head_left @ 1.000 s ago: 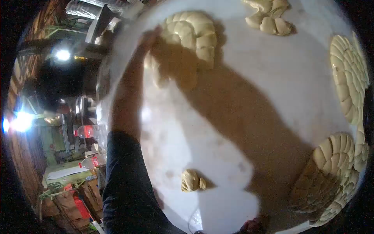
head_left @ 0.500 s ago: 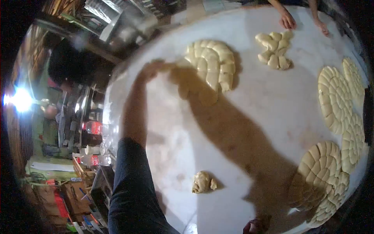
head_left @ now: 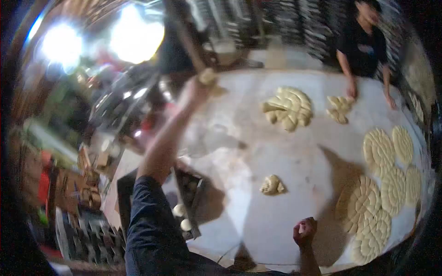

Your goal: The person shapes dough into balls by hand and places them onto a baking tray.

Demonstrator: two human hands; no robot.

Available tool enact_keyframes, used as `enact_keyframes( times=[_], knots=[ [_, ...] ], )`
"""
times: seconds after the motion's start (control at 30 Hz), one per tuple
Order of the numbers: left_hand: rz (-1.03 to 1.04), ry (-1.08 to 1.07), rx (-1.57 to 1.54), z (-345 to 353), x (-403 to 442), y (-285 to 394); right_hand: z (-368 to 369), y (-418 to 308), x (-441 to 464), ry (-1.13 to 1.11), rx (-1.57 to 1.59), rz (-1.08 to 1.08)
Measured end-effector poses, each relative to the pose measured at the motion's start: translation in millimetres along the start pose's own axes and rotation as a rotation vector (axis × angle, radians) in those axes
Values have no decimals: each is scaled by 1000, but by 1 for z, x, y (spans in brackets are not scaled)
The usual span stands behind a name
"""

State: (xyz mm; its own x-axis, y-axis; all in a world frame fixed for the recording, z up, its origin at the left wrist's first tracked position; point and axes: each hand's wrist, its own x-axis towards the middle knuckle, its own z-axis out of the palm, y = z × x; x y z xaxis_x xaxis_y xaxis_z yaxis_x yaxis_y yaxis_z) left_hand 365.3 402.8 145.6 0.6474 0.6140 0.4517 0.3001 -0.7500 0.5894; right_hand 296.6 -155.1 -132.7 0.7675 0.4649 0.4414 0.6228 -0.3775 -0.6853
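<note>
My left hand (head_left: 198, 90) is stretched out to the far left edge of the table, smeared by motion. A pale lump of dough (head_left: 208, 76) sits at its fingers, apparently held. To its right lies a fan-shaped cluster of dough pieces (head_left: 294, 108). My right hand (head_left: 305, 231) hovers low over the near side of the table, fingers curled. Something pale shows inside it, too small to name. A small crumpled lump of dough (head_left: 272, 185) rests on the table beyond that hand.
Several flat rounds of dough pieces (head_left: 379, 149) cover the right side of the white table (head_left: 258, 156). A co-worker (head_left: 363, 46) stands at the far right, one hand at a smaller dough cluster (head_left: 340, 108). Near my left arm, a dark tray (head_left: 195, 216) holds pale balls.
The view has tilted up, bringing in the co-worker's body and the tray. My left hand has moved left, away from the dough cluster, with a lump. My right hand now shows fully.
</note>
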Motion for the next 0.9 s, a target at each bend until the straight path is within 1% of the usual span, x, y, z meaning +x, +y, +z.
enact_keyframes(
  times=[0.03,0.07,0.1,0.13,0.17,0.23,0.27,0.3,0.33,0.37,0.4,0.43,0.47,0.5,0.53,0.57,0.63,0.67,0.7,0.77,0.8,0.83,0.87,0.9],
  knots=[
    [-75,12,135,-25,-18,29,9,-2,-1,92,73,22],
    [60,97,38,-32,-25,19,10,-4,-1,72,48,32],
    [47,110,-32,-45,-43,30,8,-2,-3,52,19,52],
    [111,97,-57,-50,-53,19,11,6,-5,62,91,74],
    [131,55,-143,-63,-78,28,17,15,-8,74,160,102],
    [149,9,-530,-75,-139,45,31,18,-8,93,425,317],
    [129,-78,-564,-93,-180,71,36,-7,-2,3,575,371],
    [-37,-67,-696,-90,-217,72,40,-44,7,-88,722,430],
    [28,-116,-790,-100,-256,85,47,-81,8,-204,926,393],
    [57,-80,-604,-108,-295,102,54,-121,7,-319,1129,352],
    [67,-82,-844,-96,-333,100,60,-165,3,-407,1388,383],
    [117,-85,-746,-109,-365,111,65,-204,-5,-491,1648,403],
    [112,-95,-577,-116,-392,111,68,-234,-19,-421,1704,559],
    [73,-85,-553,-122,-415,115,70,-254,-29,-345,1756,712],
    [78,-87,-515,-130,-432,112,75,-247,-36,-393,2187,814],
    [79,-89,-483,-137,-447,108,70,-256,-38,-453,2582,985],
    [121,-14,-505,-138,-465,85,43,-283,-39,-88,1336,460],
    [-53,-110,-494,-153,-472,90,28,-278,-39,-129,1322,517],
    [15,-26,-528,-152,-477,86,16,-277,-42,-76,1201,505],
    [-30,14,-575,-147,-491,85,-8,-259,-46,0,1126,550],
    [-35,15,-584,-139,-495,86,-16,-239,-46,78,1108,550],
    [-75,150,-654,-127,-498,88,-25,-218,-46,154,1089,556],
    [-117,281,-718,-115,-501,89,-37,-200,-41,231,1079,509],
    [-126,267,-717,-103,-501,89,-46,-178,-37,317,1021,526]
  ],
)
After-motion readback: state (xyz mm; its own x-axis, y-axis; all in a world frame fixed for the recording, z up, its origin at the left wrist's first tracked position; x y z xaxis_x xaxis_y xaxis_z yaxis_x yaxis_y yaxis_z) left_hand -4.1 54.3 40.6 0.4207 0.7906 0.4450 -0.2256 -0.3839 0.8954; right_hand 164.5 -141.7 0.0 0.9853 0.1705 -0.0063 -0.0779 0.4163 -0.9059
